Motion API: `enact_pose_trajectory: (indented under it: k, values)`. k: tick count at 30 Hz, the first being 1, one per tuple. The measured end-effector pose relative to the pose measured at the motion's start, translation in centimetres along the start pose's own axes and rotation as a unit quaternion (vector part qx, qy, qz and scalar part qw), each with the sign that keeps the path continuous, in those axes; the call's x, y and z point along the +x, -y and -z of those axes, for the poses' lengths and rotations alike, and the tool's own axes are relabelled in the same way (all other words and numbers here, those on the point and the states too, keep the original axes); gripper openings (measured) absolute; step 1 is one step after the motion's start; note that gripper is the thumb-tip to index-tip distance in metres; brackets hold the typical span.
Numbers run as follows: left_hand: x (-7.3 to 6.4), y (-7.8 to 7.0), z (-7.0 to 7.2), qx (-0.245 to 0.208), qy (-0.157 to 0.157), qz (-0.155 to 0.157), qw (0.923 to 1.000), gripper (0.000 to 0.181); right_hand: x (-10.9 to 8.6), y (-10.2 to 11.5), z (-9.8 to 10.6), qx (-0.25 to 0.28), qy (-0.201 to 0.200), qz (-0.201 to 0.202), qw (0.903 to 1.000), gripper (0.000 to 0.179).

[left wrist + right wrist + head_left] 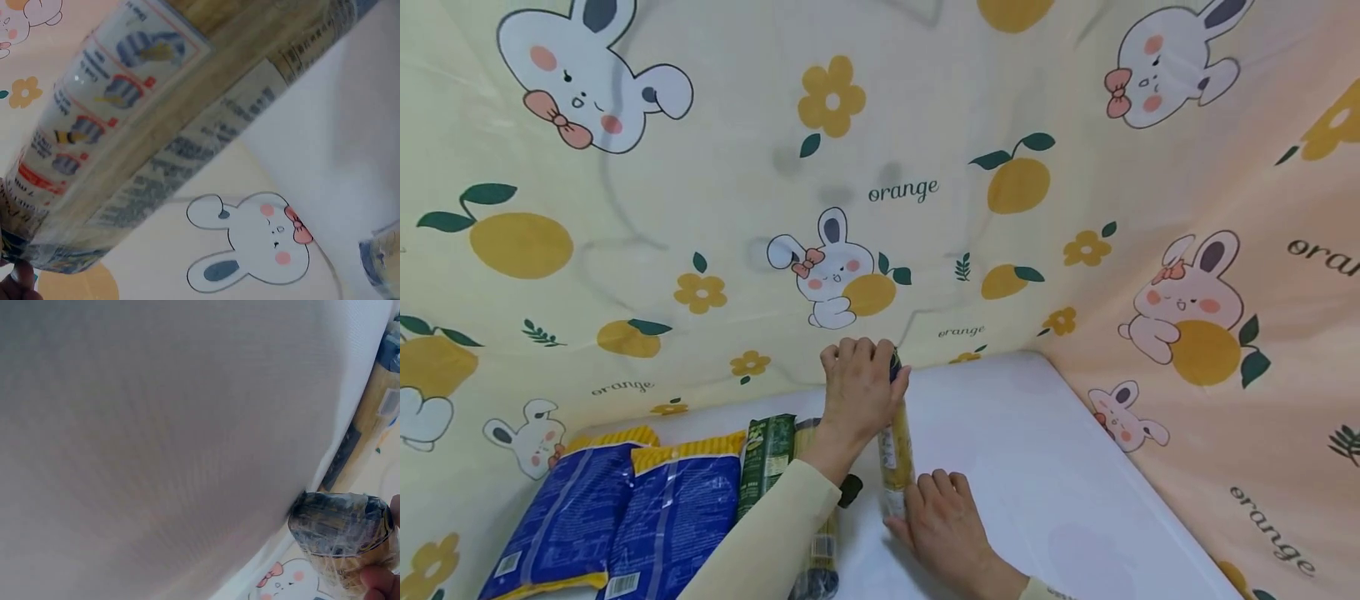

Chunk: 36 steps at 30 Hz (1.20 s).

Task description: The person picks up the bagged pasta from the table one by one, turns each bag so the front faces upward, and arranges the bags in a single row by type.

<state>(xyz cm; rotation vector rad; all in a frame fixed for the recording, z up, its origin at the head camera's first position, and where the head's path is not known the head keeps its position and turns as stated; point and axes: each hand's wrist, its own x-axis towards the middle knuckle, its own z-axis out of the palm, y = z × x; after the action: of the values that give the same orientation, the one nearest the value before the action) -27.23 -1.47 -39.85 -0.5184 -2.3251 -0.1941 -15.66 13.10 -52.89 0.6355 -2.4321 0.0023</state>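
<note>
A long packet of spaghetti [897,454] in clear wrap lies between my two hands, pointing away from me. My left hand [861,387] grips its far end from above, the fingers bent over it. At the near end my right hand [947,521] holds the packet, thumb on its left side. Close up in the left wrist view, the spaghetti packet [219,81] shows printed cooking pictures, with a fingertip at its lower left end. The right wrist view has the dark wrapped packet end [340,525], with fingertips [381,581] against it.
Left of the hands lie another spaghetti packet [823,542], a green packet [767,450] and two blue-and-yellow bags [677,508], partly behind my left sleeve. The white table [1037,467] meets cloth printed with rabbits and oranges [925,267] at the back and right.
</note>
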Motion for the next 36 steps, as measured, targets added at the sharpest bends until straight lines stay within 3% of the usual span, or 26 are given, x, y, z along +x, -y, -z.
enact_pose_trajectory:
  k: [10,18,28,33,36]
  values:
    - [-0.2,2.0,0.2,-0.012,0.011,0.007,0.9998,0.036,0.7,0.2,-0.8,-0.009,-0.056,0.014,0.9983,0.051]
    - [-0.4,3.1,-0.1,-0.01,0.013,0.009,0.9998,0.033,1.1,0.5,-1.2,-0.003,-0.056,0.023,0.9982,0.051]
    - [-0.7,3.6,0.1,-0.012,0.059,0.02,0.998,0.033,1.1,0.5,-0.7,0.019,-0.084,0.031,0.9958,0.05]
    - [-1.2,3.9,0.1,-0.018,0.067,0.021,0.9973,0.032,0.5,0.2,-0.8,0.027,-0.047,-0.01,0.9985,0.056]
    - [-1.6,4.1,-0.1,-0.039,0.063,0.018,0.9971,0.027,0.1,0.0,-0.7,0.023,0.019,-0.039,0.9988,0.061]
